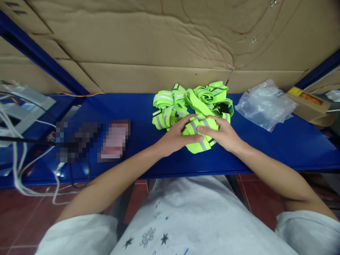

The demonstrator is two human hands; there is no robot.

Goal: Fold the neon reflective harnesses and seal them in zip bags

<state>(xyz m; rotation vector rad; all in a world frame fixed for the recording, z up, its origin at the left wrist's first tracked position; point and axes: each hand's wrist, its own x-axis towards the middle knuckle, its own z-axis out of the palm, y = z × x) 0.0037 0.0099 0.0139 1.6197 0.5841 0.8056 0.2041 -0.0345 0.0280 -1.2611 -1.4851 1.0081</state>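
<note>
Between my two hands is a folded bundle of neon yellow-green reflective strap (198, 131) with grey stripes, held just above the blue table near its front edge. My left hand (177, 136) wraps the bundle's left side, thumb lying across the front. From the right, my right hand (223, 132) closes on it, with its thumb pressed over the top. Fingers behind the bundle are hidden. Right behind my hands lies a pile of more reflective straps (170, 97), loosely rolled, with black buckles among them.
Clear plastic bags (267, 104) lie to the right, beside an open cardboard box (308, 104). On the left are a phone-like flat object (115, 140), blurred out, a dark blurred item (77, 140) and white cables (17, 166). Cardboard (159, 42) backs the blue table (143, 156).
</note>
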